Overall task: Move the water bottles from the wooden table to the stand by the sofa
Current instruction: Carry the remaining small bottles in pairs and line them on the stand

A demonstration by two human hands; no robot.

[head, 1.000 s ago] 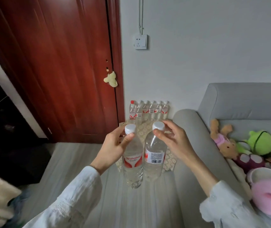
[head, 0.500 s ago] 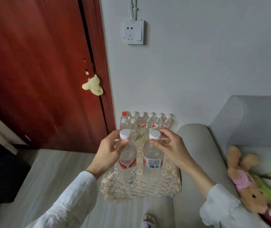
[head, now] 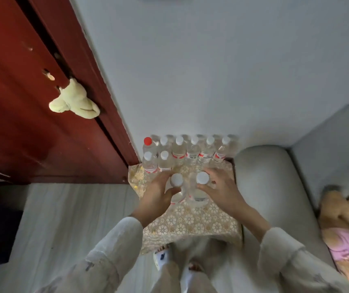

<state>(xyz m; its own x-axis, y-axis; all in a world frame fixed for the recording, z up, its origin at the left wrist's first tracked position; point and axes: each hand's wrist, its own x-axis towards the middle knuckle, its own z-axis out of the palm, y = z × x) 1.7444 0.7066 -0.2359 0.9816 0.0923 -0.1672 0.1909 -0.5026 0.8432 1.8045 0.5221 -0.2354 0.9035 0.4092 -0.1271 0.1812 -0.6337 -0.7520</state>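
Two water bottles over the stand (head: 190, 220), one per hand. Left-hand bottle (head: 176, 188) has the left hand (head: 156, 197) wrapped around its neck and shoulder, fingers closed on it. Right-hand bottle (head: 201, 187) is gripped the same way by the right hand (head: 222, 193). Both stay upright, caps up, touching or nearly touching each other, just in front of the stand's back rows. Whether their bases already rest on the patterned cloth I cannot tell (hands hide them).

Likely step: setting this pair down. Best done by lowering straight, keeping them vertical and clear of the front-row bottles (head: 157, 163), then letting go only once the bases sit flat; the cloth may wrinkle and tip a bottle.

Back row (head: 192, 150) stands at the stand's wall edge, one red cap (head: 147, 141) at its door end. The sofa arm (head: 264, 187) is just beside the stand.

Labels: red-and-white bands, text too blurred to read.
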